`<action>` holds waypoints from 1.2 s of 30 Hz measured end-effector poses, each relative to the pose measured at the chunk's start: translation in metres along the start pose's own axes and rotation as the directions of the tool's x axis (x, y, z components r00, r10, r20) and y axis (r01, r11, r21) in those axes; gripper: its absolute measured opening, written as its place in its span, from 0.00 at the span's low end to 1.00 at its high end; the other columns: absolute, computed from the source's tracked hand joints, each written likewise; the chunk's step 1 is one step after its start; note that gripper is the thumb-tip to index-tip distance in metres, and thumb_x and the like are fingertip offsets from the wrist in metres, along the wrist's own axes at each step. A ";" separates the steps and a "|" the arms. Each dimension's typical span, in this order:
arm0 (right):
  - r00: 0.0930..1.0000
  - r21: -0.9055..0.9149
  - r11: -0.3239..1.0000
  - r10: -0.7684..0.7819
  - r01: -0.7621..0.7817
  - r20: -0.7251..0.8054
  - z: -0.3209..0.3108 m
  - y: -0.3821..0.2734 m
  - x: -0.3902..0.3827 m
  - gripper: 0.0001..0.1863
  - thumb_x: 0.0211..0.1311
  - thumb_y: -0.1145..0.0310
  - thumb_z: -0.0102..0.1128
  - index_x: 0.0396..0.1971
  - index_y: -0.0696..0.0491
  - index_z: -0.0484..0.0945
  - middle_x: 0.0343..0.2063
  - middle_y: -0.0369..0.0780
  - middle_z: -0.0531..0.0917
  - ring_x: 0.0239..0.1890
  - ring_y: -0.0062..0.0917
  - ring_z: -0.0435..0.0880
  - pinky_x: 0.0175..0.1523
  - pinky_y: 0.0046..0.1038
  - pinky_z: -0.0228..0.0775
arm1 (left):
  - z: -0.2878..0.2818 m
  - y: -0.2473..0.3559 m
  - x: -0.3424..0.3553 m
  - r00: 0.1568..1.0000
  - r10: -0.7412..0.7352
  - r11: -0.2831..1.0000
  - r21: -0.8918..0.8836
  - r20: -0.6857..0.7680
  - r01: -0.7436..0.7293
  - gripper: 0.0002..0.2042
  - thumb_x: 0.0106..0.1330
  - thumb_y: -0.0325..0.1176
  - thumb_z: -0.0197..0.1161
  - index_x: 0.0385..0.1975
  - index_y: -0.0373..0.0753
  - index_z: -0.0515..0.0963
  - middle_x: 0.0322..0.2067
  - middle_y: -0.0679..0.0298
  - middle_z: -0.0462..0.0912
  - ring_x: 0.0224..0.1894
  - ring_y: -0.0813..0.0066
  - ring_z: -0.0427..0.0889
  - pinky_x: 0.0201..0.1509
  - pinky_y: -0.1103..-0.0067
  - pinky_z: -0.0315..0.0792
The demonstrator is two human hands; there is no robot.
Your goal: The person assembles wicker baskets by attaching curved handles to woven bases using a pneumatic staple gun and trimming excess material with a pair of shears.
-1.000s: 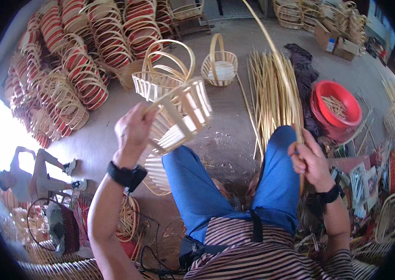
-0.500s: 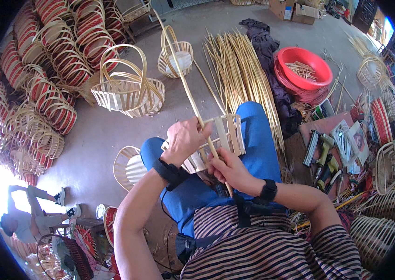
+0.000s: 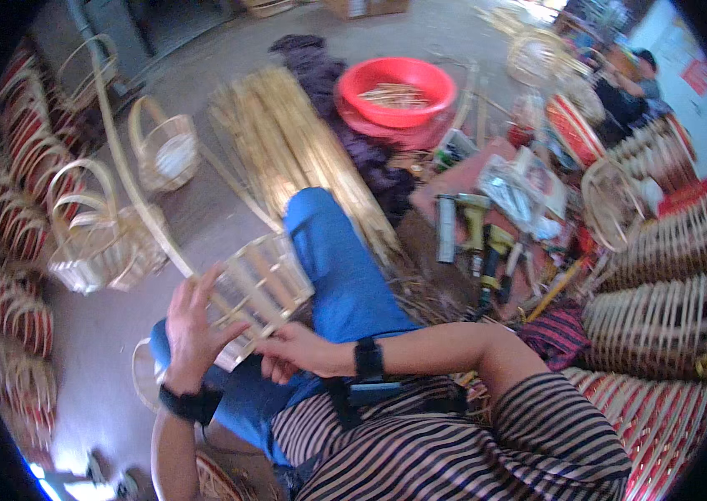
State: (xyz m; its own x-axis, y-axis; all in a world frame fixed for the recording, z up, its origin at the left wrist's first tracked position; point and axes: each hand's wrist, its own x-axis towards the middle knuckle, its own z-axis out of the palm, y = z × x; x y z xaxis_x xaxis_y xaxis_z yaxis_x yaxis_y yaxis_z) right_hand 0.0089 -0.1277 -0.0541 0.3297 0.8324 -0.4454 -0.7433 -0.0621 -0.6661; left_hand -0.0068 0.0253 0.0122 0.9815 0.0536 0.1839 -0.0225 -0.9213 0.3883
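Observation:
A small pale slatted bamboo basket (image 3: 257, 288) rests on my lap over my blue trouser leg (image 3: 345, 275). My left hand (image 3: 191, 321) presses on its left side with fingers spread. My right hand (image 3: 295, 351) grips its lower edge from the right. A long thin bamboo strip (image 3: 132, 179) rises from the basket, between my hands, and curves up to the upper left.
Finished handled baskets (image 3: 99, 242) stand on the floor at left, beside stacks of red-striped baskets (image 3: 3, 217). A bundle of bamboo strips (image 3: 303, 150) lies ahead, a red basin (image 3: 395, 88) beyond it. Nail guns (image 3: 474, 230) and clutter sit right. Another person (image 3: 633, 83) sits far right.
The camera view has swung to the right. The basket came down from in front of me onto my lap, both hands closed in on it, and the long strip now leans left.

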 end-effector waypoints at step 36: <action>-0.046 -0.286 0.343 -0.708 -0.895 -0.705 -0.303 0.020 -0.219 0.24 0.47 0.55 0.50 0.37 0.60 0.64 0.37 0.50 0.69 0.42 0.41 0.67 0.44 0.37 0.60 | -0.010 0.003 -0.002 0.998 -0.062 0.996 0.061 0.024 0.061 0.42 0.31 0.39 0.69 0.53 0.41 0.57 0.44 0.56 0.65 0.46 0.60 0.67 0.44 0.74 0.66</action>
State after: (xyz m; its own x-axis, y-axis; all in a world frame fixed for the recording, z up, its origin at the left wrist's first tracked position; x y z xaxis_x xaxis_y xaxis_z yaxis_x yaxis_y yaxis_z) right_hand 0.0980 -0.4776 -0.1514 0.9212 -0.3828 0.0701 -0.3836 -0.9235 -0.0012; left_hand -0.0109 0.0260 0.0220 0.9853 0.1017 0.1373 0.0491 -0.9382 0.3426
